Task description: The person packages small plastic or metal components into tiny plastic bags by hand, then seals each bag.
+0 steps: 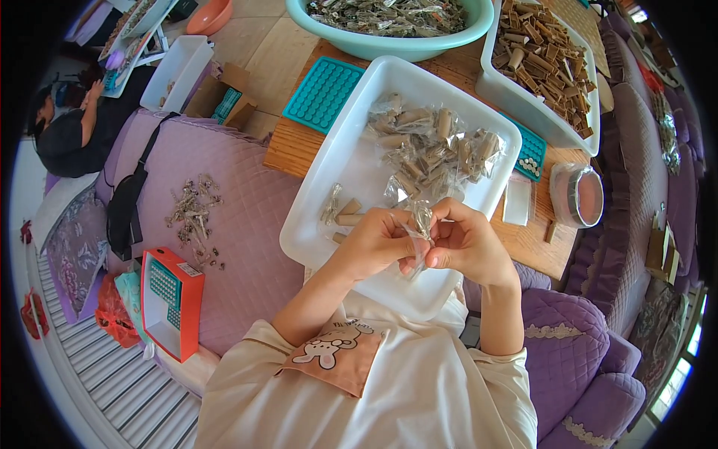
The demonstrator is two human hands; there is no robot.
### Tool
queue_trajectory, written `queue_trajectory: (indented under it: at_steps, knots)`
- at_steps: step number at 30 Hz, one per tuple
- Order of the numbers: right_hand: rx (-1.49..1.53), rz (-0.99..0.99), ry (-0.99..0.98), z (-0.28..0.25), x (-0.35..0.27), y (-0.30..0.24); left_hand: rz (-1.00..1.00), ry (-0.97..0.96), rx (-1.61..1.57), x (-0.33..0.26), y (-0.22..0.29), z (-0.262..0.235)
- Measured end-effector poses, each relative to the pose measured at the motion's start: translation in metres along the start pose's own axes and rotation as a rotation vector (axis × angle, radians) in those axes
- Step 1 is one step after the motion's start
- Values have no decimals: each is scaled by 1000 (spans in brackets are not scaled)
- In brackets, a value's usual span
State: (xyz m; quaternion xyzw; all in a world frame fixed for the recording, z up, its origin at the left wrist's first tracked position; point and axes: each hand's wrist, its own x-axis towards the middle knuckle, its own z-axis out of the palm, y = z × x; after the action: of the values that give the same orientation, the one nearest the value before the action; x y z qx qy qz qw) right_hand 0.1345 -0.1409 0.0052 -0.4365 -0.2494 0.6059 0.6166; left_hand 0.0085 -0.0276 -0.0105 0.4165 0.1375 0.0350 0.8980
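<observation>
Above the near end of a white tray (pixel 318 198), my left hand (pixel 378 241) and my right hand (pixel 467 241) come together, fingers closed on a small clear plastic bag (pixel 421 215). The bag stands upright between the fingertips; something shiny shows in it, but its kind is too small to make out. Farther up in the tray lies a heap of short brown pieces in clear bags (pixel 434 157). Left of my left hand are a few loose brown pieces (pixel 350 208) and another clear packet (pixel 331 203).
A teal basin (pixel 404 51) of shiny wrapped items and a bin (pixel 490 71) of brown pieces stand beyond the tray. Teal moulded trays (pixel 324 93) lie on the wooden table. On the purple sofa are scattered small packets (pixel 193 213) and a red box (pixel 191 299). Another person (pixel 82 138) sits far left.
</observation>
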Motion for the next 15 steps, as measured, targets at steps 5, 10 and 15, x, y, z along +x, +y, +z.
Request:
queue_trajectory:
  at_steps: [5, 10, 15]
  knots:
    - [218, 14, -67, -13, -2, 2, -22, -74, 1, 0, 1, -10]
    - [403, 101, -73, -20, -8, 3, -41, -126, -3, -3, 0, -20]
    - [561, 25, -114, -28, -16, 13, 13, 137, 137, -2, 4, -17]
